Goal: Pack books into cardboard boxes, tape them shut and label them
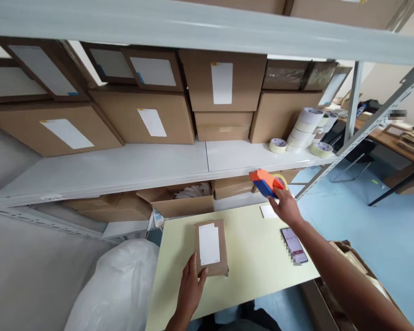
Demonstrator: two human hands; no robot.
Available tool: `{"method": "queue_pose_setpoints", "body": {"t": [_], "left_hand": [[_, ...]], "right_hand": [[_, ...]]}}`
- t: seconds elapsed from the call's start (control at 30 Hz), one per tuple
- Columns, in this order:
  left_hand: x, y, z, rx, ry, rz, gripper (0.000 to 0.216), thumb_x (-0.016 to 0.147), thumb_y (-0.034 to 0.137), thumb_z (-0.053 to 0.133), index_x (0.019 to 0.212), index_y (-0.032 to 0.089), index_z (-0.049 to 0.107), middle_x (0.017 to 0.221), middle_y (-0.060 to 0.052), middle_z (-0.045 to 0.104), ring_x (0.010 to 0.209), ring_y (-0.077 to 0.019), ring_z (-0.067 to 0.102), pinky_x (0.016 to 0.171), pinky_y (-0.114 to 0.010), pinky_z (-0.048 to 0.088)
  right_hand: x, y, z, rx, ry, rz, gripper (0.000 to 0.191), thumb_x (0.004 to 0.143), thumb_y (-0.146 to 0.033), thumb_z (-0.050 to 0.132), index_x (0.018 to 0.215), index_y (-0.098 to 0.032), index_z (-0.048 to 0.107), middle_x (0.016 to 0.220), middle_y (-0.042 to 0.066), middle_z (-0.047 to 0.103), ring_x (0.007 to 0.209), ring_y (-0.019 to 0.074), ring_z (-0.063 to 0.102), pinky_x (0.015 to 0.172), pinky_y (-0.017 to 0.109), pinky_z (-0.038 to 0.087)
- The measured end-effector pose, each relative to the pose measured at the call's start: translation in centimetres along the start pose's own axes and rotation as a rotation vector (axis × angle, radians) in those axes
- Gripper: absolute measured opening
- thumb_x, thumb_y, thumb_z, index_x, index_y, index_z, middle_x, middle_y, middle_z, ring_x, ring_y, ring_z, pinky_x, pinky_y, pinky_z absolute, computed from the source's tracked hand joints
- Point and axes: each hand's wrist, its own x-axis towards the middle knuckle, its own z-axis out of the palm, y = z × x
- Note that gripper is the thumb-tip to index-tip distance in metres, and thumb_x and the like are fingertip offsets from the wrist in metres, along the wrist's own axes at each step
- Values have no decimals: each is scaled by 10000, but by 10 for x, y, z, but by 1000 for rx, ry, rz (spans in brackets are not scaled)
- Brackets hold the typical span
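A small cardboard box point(223, 243) with white labels on top lies on the pale yellow table point(250, 257). My left hand point(190, 285) is at its near left corner, with the thumb along the near edge and the fingers against the left side. Up over the table's far right part, my right hand point(285, 205) is closed around an orange and blue tape dispenser point(265, 182). Part of a yellowish tape roll shows behind it. Below that hand, a phone point(295, 246) with its screen lit lies near the table's right edge.
A white metal shelf point(152, 163) behind the table bears large cartons point(224, 82) and stacked tape rolls point(301, 131). A white plastic bag point(113, 285) bulges at the table's left. To the right stands an open carton point(326, 303) of packages.
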Motion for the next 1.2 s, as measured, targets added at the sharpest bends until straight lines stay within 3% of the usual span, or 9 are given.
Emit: {"method": "queue_pose_setpoints", "body": {"t": [0.13,0.23,0.43,0.57,0.63,0.73,0.93,1.03,1.2], "left_hand": [[-4,-3,7,-83,0,-78,708,906,501,473,1548,235,335,1517,-137,515,1424,-326,468,1124,-502,458],[-7,-5,11,-133,20,-155,755,907,509,470,1569,200,282,1547,-163,476,1439,-317,453,1104,-468,482],[-15,-4,9,-182,64,-251,738,894,502,495,1536,174,337,1561,-172,461,1440,-284,457,1128,-409,460],[-15,-2,0,-202,3,-302,673,890,504,510,1469,169,439,1443,-149,596,1321,-292,585,1061,-409,498],[-13,-3,-3,-222,-23,-313,641,876,522,522,1415,175,508,1345,-129,671,1234,-290,645,1014,-399,521],[-7,-5,-7,-265,-13,-314,682,848,559,550,1391,146,544,1318,-143,686,1204,-302,660,998,-404,523],[-2,16,-12,-174,-19,-226,604,872,502,574,1380,175,582,1364,-129,665,1263,-299,625,1060,-424,491],[-6,31,-7,-92,3,-59,514,905,409,567,1380,214,587,1434,-98,617,1337,-262,570,1119,-411,460],[-1,46,0,87,9,237,428,956,280,524,1376,246,599,1476,-68,580,1393,-239,512,1150,-421,454]], "right_hand": [[107,-18,-38,-112,12,-103,228,935,-349,515,1015,-177,642,926,144,703,886,304,623,807,381,475],[160,-23,-34,-173,-87,-83,235,910,-300,548,1084,-177,648,967,135,721,892,293,628,786,354,471],[196,-15,3,-222,-198,-114,399,903,-208,529,1277,-95,606,1261,220,663,1175,341,573,1014,443,441],[192,-12,9,-120,-55,-163,441,898,-220,537,1313,-79,590,1355,231,602,1278,353,502,1120,499,361],[162,-19,17,26,116,-148,455,931,-293,514,1343,-109,568,1409,213,559,1318,349,464,1142,521,330],[60,-46,50,385,215,104,481,958,-467,472,1315,-160,568,1352,188,589,1284,335,503,1105,537,378],[-191,-132,153,1292,-559,1450,690,830,-785,517,1259,-245,556,1324,181,587,1170,345,615,863,521,543],[-230,-158,169,1654,-639,1689,689,914,-791,335,1210,-217,576,1168,156,654,1010,289,691,798,457,570],[-225,-170,164,1974,-651,1675,741,924,-806,275,1185,-178,568,927,103,690,812,226,731,700,357,581]]}}
